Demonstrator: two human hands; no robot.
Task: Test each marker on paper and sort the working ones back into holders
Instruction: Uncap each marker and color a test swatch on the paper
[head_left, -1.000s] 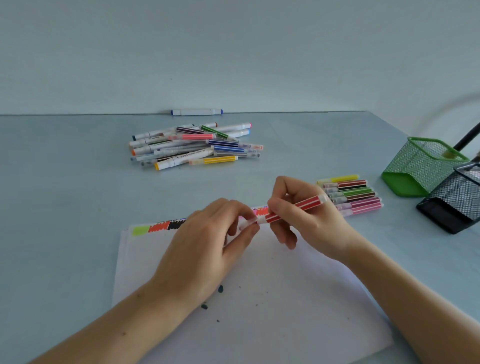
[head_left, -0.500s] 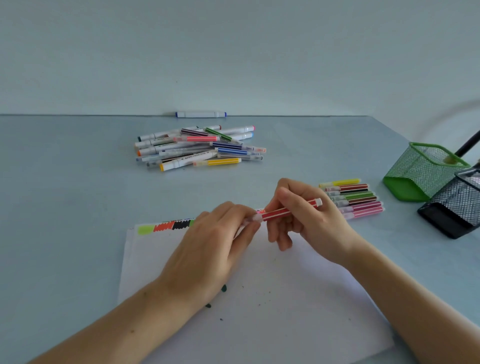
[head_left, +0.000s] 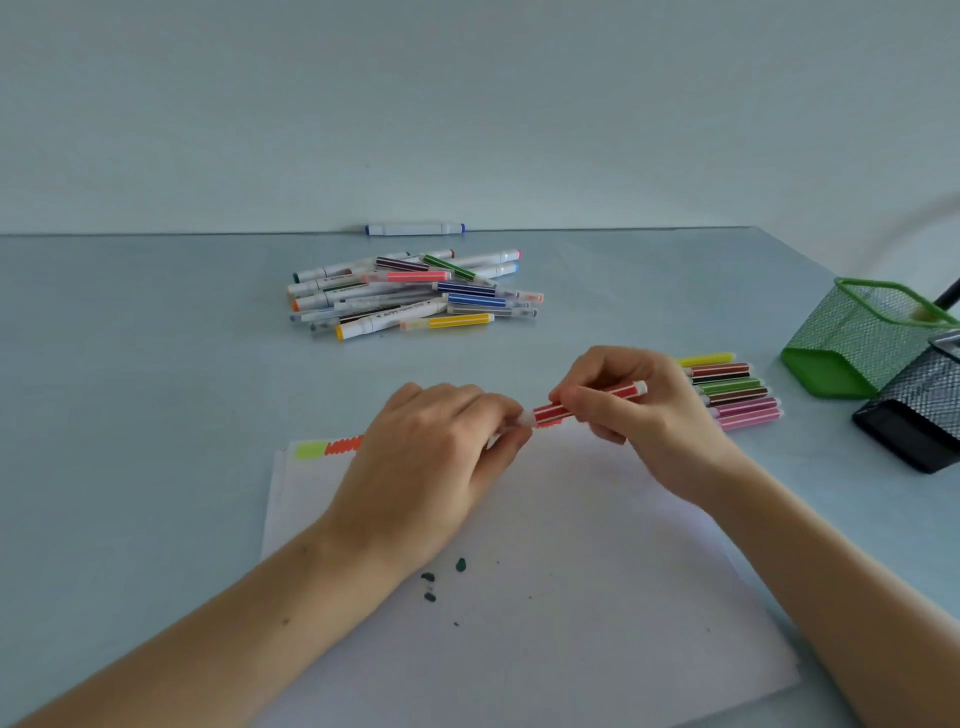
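My right hand (head_left: 639, 415) grips the barrel of a red striped marker (head_left: 558, 412) held level above the top edge of the white paper (head_left: 545, 597). My left hand (head_left: 431, 467) pinches the marker's clear cap end, which its fingers mostly hide. Colour swatches (head_left: 327, 448) in yellow-green and orange-red run along the paper's top edge; my left hand covers the rest of the row. A pile of mixed markers (head_left: 410, 293) lies farther back. A neat row of markers (head_left: 732, 389) lies to the right of my right hand.
A green mesh holder (head_left: 857, 338) lies tipped at the right, with a black mesh holder (head_left: 919, 410) in front of it. A lone white marker with blue ends (head_left: 413, 228) lies against the wall. Dark ink spots (head_left: 441, 577) mark the paper's middle.
Both hands have stayed together on the red marker; my left hand's fingers have closed over its cap end and the marker's cap end now sits nearer that hand.
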